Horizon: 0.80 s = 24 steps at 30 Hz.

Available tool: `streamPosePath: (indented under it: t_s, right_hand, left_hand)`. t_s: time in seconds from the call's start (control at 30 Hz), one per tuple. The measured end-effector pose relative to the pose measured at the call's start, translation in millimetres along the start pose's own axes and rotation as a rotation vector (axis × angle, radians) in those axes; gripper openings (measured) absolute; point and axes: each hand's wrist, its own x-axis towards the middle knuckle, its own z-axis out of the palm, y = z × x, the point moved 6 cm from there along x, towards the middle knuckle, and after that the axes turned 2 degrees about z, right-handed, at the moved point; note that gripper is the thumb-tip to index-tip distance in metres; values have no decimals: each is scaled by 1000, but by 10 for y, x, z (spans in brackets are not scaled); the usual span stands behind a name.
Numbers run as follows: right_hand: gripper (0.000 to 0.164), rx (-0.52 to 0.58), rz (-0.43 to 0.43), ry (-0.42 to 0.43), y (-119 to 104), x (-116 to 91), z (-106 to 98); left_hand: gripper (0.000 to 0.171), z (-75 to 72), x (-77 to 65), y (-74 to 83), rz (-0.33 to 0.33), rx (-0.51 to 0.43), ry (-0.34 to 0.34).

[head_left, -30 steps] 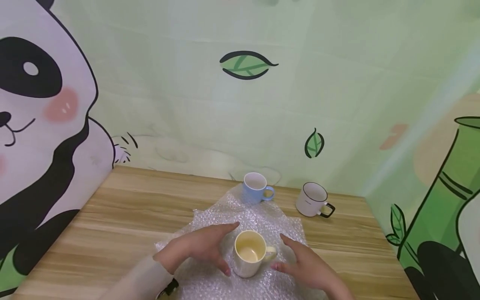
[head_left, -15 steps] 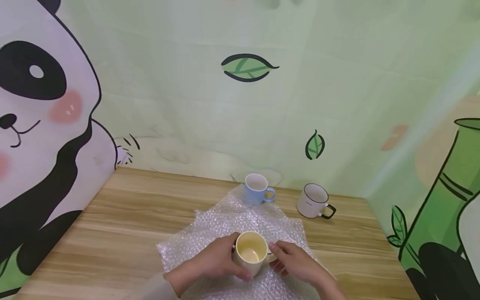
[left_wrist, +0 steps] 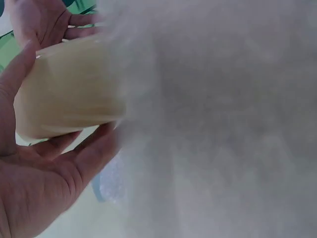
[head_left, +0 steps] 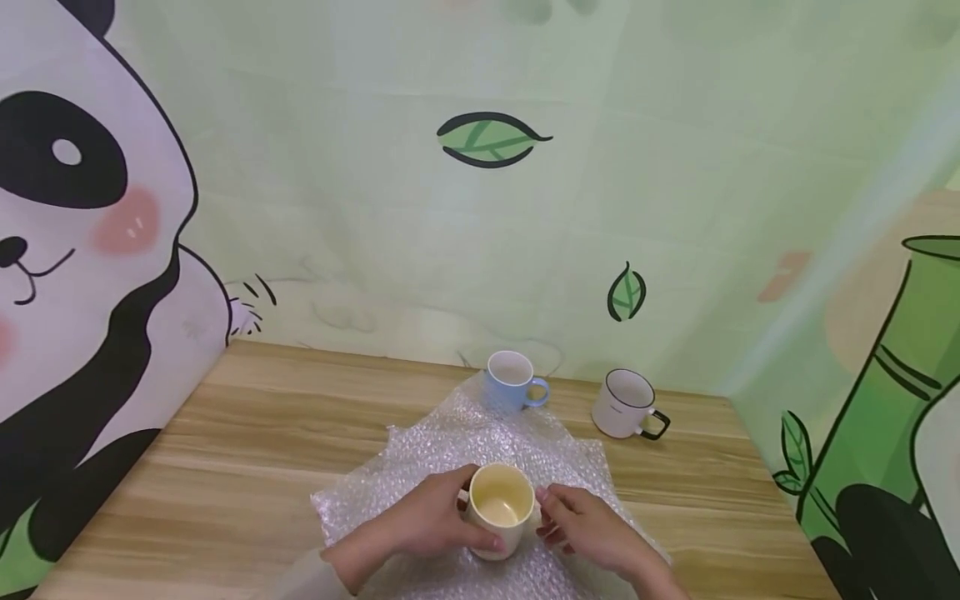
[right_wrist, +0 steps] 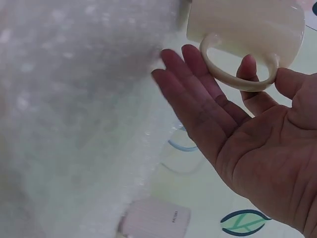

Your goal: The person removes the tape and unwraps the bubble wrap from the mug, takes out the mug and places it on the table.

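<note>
A pale yellow mug [head_left: 501,504] stands upright over a sheet of bubble wrap [head_left: 450,437], its open top facing up. My left hand [head_left: 431,518] grips the mug's body from the left, thumb at the front and fingers behind. On the other side, my right hand [head_left: 596,529] pinches the mug's handle [right_wrist: 233,82] between thumb and index finger. The index finger passes through the handle loop, while the other fingers extend beside it in the right wrist view. Bubble wrap blurs much of both wrist views.
A light blue mug [head_left: 508,387] stands at the far corner of the bubble wrap. To its right is a white mug [head_left: 618,412] with a black rim and handle. The wooden table [head_left: 292,417] meets a printed green backdrop [head_left: 337,208] at the back.
Both hands have closed in on the yellow mug from either side. The left took hold of its body and the right its handle. The other mugs have stayed put.
</note>
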Motion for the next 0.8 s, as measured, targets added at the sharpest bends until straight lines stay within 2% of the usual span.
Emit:
streamPosePath:
  t_s: [0.2,0.4,0.6,0.8]
  right_hand:
    - [54,-62,-50,26,-214,-9,-46]
    - [55,-86,-49,73,-434,47,-72]
    - [54,-112,-68,114,-603,181,-91]
    - [55,-122,-102,135,-731,351,-85]
  left_hand:
    - [76,-148,-16,74,45,-75,-17]
    - [77,-310,-44,146,103,-94,27]
    - [79,-431,-44,157,103,-133,104]
    - [82,-533,-27,129,104,-117,236]
